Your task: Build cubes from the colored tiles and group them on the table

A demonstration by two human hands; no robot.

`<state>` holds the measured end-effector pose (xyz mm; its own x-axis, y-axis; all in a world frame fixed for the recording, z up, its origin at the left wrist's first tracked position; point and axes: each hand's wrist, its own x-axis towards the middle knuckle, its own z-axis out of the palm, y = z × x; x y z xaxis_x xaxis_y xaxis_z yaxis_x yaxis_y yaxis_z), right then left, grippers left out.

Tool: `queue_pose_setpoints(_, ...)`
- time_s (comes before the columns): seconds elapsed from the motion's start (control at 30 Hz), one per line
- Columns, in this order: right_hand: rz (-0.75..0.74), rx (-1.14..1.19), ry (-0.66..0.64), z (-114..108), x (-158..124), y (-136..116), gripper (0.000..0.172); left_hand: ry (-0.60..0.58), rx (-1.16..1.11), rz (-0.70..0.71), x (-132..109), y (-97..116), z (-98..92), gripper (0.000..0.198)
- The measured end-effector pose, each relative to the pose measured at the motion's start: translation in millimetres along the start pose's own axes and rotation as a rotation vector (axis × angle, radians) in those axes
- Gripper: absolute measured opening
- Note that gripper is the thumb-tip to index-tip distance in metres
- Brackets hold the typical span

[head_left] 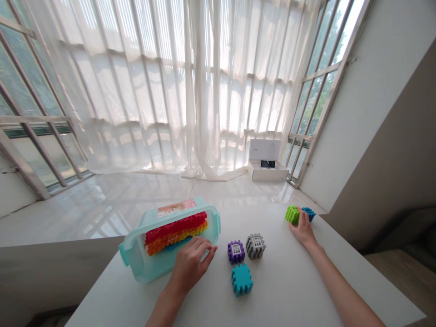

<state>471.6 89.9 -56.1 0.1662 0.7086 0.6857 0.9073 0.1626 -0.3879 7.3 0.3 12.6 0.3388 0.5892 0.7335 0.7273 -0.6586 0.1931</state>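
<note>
Lime-green and notched, one toy cube [292, 214] sits at the fingers of the right hand [303, 231], with a blue cube [309, 213] just beyond, partly hidden by those fingers. Thumb and fingertips bend around the green cube's near and right sides; from where I stand, I cannot tell whether they grip it or only touch it. The left hand [194, 259] is loosely curled, thumb apart, nothing visible in it, at the near edge of a translucent mint plastic bin [136, 259].

The step in hand looks like positioning the green and blue cubes; I judge that the next move calls for a light pinch on the notched sides, leaving the neighbouring cube undisturbed.

Between the hands, three more cubes rest on the smooth white counter [279, 281]: a purple cube [236, 252] and a gray cube [255, 246], each with a pale window-like grid, and nearer the person, a turquoise cube [242, 279] with a plain top and toothed edges. Beyond the left hand, inside the bin, lie rows of toothed red, orange and yellow pieces [177, 227].
</note>
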Motion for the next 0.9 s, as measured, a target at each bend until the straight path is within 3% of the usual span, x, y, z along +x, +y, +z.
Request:
queue_pose_setpoints(0.23, -0.133, -0.092, 0.123, -13.4, -7.6, -18.7, 0.066, -0.013, -0.016, -0.004, -1.3, -2.5, 1.6, 0.018)
queue_pose_setpoints(0.43, -0.143, 0.065, 0.198, -37.6, -38.9, -75.3, 0.052, 0.01, -0.023, -0.003, 0.3, -1.3, 1.1, 0.018)
queue_pose_setpoints(0.67, 0.005, 0.451, -0.101, -43.1, -103.3, -155.3, 0.057, -0.01, -0.042, -0.031, 1.6, 3.8, -0.1, 0.02)
queue_pose_setpoints(0.77, 0.035, 0.493, -0.22, -34.1, -115.2, -171.0, 0.065, -0.013, -0.05, -0.037, 0.5, 4.2, 2.1, 0.02)
queue_pose_setpoints(0.9, 0.081, 0.49, -0.266, -17.6, -114.1, -181.1, 0.078, -0.011, -0.062, -0.037, -0.4, 3.9, 4.5, 0.02)
